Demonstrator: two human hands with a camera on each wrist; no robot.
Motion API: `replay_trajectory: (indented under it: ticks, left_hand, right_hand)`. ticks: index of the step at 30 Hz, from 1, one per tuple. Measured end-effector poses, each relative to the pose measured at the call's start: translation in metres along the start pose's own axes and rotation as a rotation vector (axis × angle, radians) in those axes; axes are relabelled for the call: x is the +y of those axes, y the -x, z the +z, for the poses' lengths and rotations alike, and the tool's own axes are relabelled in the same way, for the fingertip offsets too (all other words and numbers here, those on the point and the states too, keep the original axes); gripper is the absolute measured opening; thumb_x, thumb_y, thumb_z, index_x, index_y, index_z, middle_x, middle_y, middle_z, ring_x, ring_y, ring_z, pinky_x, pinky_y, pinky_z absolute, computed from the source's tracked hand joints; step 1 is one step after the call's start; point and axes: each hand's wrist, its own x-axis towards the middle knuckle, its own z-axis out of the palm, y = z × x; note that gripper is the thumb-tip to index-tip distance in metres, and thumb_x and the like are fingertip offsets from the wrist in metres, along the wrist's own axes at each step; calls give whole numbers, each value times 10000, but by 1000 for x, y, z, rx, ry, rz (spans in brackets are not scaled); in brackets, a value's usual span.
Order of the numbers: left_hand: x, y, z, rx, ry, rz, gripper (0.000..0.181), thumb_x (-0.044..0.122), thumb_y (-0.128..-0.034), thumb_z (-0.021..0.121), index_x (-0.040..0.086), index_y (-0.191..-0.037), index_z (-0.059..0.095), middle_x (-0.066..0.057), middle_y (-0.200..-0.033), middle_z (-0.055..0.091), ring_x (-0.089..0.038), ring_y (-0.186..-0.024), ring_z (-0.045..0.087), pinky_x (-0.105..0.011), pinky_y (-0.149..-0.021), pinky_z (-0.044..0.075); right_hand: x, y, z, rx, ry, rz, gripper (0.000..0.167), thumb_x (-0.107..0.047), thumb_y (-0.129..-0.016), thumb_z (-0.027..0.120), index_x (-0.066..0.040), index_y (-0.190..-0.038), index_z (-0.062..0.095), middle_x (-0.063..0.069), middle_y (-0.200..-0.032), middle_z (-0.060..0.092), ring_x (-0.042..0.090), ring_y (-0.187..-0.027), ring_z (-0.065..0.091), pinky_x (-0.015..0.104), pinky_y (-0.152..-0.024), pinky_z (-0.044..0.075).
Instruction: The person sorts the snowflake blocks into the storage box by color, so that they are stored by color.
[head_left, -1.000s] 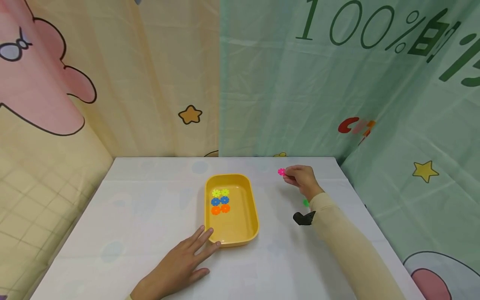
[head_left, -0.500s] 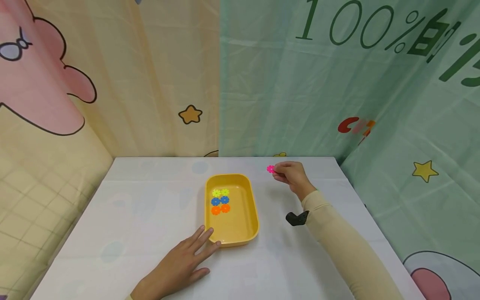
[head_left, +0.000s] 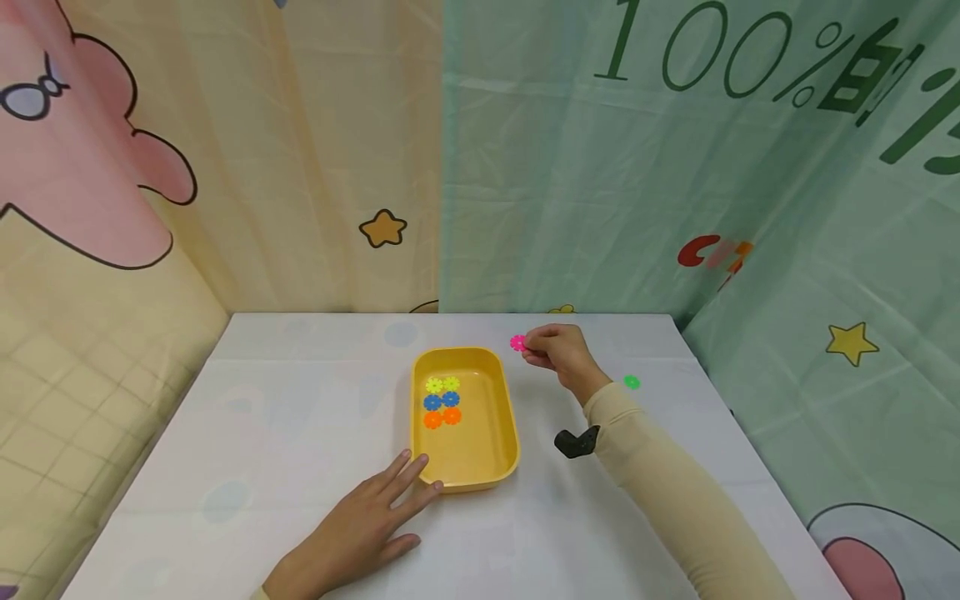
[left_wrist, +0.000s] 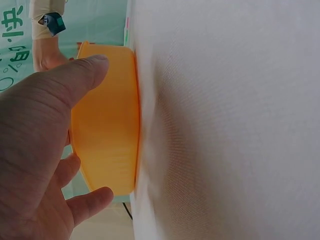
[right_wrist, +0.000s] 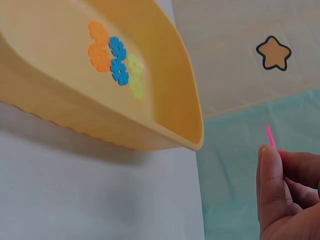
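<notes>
Between thumb and fingertips my right hand (head_left: 564, 358) pinches a pink snowflake disc (head_left: 517, 342), held up to the right of the tray's far end. In the right wrist view the disc (right_wrist: 270, 135) is seen edge-on. A yellow tray (head_left: 491, 454) sits mid-table. Inside it lie pairs of yellow discs (head_left: 442, 384), blue discs (head_left: 441, 401) and orange discs (head_left: 442, 417), stacked in rows on the left side. My left hand (head_left: 356, 521) has its fingers spread, with fingertips at the tray's near left corner. The left wrist view shows its thumb (left_wrist: 82, 75) in front of the tray wall.
A green snowflake disc (head_left: 632, 382) lies on the white table (head_left: 300, 417), right of my right forearm. A black wrist device (head_left: 576, 443) sticks out from the right sleeve. Printed curtains (head_left: 525, 192) close off the back and both sides.
My right hand has moved left with the pink disc, toward the tray. The green disc, partly or wholly hidden by the arm before, now shows. My left hand stays in place.
</notes>
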Motion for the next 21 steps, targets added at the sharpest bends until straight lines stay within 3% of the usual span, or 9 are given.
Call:
replay_trajectory:
  ticks: [21]
  left_hand:
    - [-1,-1,-1,-2,12,8,775,443,-824,816,261,-1511,507,-140,-1583,435,-365,-1444,425,-450,-965,552]
  right_hand:
    - [13,16,64,-149,84,3,106,-26,-944,699,34,-1032,705,150,-939,712,164,-694,726,288,-715,616]
